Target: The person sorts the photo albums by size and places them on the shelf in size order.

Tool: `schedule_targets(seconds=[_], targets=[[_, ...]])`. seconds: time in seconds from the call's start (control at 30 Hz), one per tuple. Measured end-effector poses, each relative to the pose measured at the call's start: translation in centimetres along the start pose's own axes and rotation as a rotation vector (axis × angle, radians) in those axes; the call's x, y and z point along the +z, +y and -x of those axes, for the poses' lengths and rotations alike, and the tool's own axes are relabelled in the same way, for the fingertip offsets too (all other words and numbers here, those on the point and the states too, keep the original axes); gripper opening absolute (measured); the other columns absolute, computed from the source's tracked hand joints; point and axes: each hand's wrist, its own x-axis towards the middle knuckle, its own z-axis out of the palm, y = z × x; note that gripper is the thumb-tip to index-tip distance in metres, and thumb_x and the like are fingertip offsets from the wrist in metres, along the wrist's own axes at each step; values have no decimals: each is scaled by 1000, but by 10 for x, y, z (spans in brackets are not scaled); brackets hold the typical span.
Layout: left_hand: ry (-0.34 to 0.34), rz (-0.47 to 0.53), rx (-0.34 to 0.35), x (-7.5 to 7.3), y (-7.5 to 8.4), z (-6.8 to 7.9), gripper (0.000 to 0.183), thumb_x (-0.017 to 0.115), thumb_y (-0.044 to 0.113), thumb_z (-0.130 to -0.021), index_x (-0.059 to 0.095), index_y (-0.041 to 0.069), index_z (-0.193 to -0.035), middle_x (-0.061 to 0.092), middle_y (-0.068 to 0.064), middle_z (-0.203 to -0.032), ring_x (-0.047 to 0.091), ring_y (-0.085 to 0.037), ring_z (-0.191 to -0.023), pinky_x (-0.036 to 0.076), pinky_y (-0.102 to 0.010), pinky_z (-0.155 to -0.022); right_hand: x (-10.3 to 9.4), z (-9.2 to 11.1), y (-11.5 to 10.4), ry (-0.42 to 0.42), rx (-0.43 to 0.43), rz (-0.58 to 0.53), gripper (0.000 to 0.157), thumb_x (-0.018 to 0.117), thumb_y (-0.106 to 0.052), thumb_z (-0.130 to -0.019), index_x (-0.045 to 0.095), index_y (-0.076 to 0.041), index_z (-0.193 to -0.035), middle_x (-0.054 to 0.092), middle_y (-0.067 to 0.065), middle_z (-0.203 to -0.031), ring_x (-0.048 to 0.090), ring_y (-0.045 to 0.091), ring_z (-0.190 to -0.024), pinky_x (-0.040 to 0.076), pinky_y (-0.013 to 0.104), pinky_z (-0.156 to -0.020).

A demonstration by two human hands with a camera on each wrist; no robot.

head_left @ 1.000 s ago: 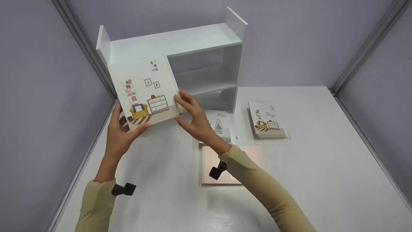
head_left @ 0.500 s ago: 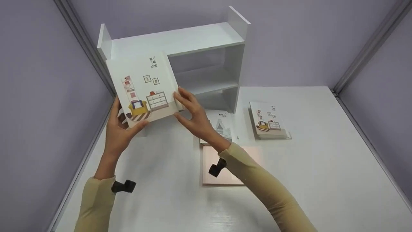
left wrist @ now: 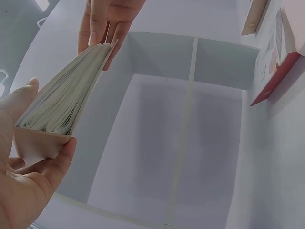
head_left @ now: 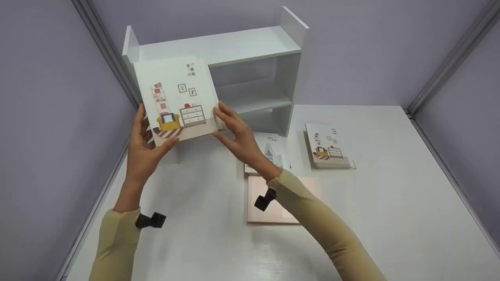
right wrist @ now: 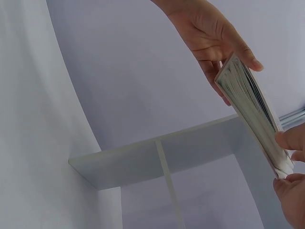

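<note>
A thick white book, its cover printed with a yellow armchair and a chest of drawers, is held up tilted in front of the left part of the white shelf. My left hand grips its lower left corner, thumb on the cover and fingers behind. At the lower right side my right hand pinches the book between thumb and fingers. Both wrist views show the page edges of the book between the two hands. The book hides the shelf's left side.
On the table to the right lies a stack topped by a matching book. A book with a grey drawing lies before the shelf, and a pink book nearer me, partly under my right forearm.
Both hands have raised the book slightly, so its top edge now overlaps more of the upper shelf board. The grip looks the same, and the view has shifted a little.
</note>
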Motion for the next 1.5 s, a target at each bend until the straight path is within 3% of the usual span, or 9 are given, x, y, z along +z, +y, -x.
schedule_targets(seconds=[0.2,0.37,0.63,0.9,1.13,1.37,1.5], targets=[[-2,41,-13,-1,3,-1,95,73,3,-77,13,14,-150,29,-13,-147,45,-23,-116,46,-18,-85,-2,-1,-9,16,41,-57,51,59,6,-86,38,15,-132,28,31,-143,27,36,-136,32,29,-108],[-20,60,0,-4,4,-1,95,73,1,-77,14,14,-150,28,-12,-147,44,-23,-117,45,-19,-85,-1,-2,10,28,43,-84,54,61,-2,-87,40,7,-135,31,22,-145,31,24,-136,34,28,-107],[-27,82,59,-5,6,-2,92,70,-1,-79,12,12,-150,22,-10,-152,45,-23,-120,45,-18,-85,-7,-8,-20,62,104,-66,54,65,1,-84,43,10,-132,40,26,-139,47,34,-123,42,35,-101],[17,72,61,-4,8,-3,89,70,-1,-79,16,13,-149,37,-13,-143,51,-20,-117,48,-18,-83,-9,-11,-26,81,127,-36,47,66,0,-83,50,10,-126,44,25,-136,50,33,-120,44,34,-99],[88,-38,76,-2,11,-6,87,73,7,-79,22,10,-148,29,-8,-150,46,-20,-126,48,-16,-83,-11,-14,-28,78,119,-25,36,65,-1,-84,57,9,-118,46,25,-135,46,32,-124,44,34,-98],[171,-109,106,0,14,-8,81,75,10,-78,30,11,-145,51,-10,-135,55,-17,-118,50,-16,-80,-15,-17,-31,83,83,-5,33,66,-1,-84,59,10,-114,49,25,-132,52,29,-118,46,35,-95],[192,-111,121,1,15,-9,79,75,10,-78,32,8,-144,53,-10,-133,57,-16,-114,50,-16,-78,-16,-19,-33,83,81,10,33,66,-2,-84,60,9,-114,50,25,-131,54,26,-116,46,34,-95]])
